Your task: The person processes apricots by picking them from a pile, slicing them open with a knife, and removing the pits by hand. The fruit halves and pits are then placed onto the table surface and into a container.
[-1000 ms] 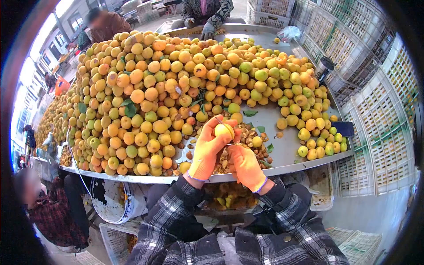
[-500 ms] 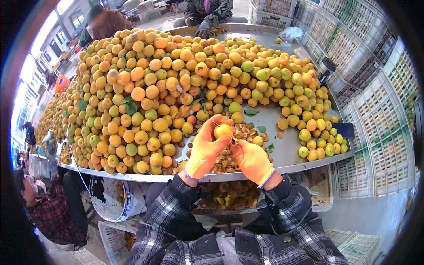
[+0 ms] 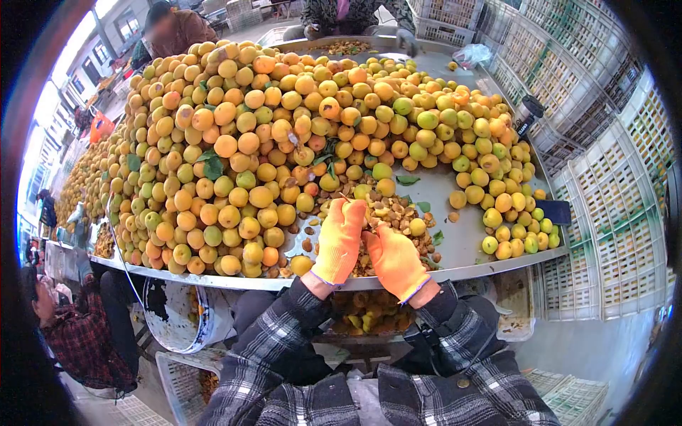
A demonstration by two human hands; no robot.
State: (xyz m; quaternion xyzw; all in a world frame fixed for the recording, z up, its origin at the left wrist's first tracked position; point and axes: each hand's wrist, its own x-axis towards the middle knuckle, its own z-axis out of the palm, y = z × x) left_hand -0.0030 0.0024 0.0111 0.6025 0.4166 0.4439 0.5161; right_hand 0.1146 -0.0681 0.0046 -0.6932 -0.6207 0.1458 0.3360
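Both my hands wear orange gloves and are close together above a heap of brown pits and scraps point(image 3: 419, 245) on the metal table. My left hand point(image 3: 342, 240) is closed with its back toward me, and whatever is in its fingers is hidden. Just to its right, my right hand point(image 3: 395, 263) is also closed, fingertips near the left hand; I cannot make out what they grip. A yellow-green apricot point(image 3: 362, 192) shows just beyond my left fingers. The large pile of apricots point(image 3: 234, 145) rises beyond and to the left of my hands.
The metal table point(image 3: 465, 259) has a raised rim. A dark flat object point(image 3: 553, 211) and a dark cup point(image 3: 526, 113) lie at its right edge. Crates point(image 3: 604, 220) are stacked at right; a white bucket point(image 3: 177, 319) stands below left. Other people sit around the table.
The apricot that showed in my left hand is now out of sight, and that hand has turned and closed. My hands sit slightly lower. The co-worker's gloved hand opposite has moved right.
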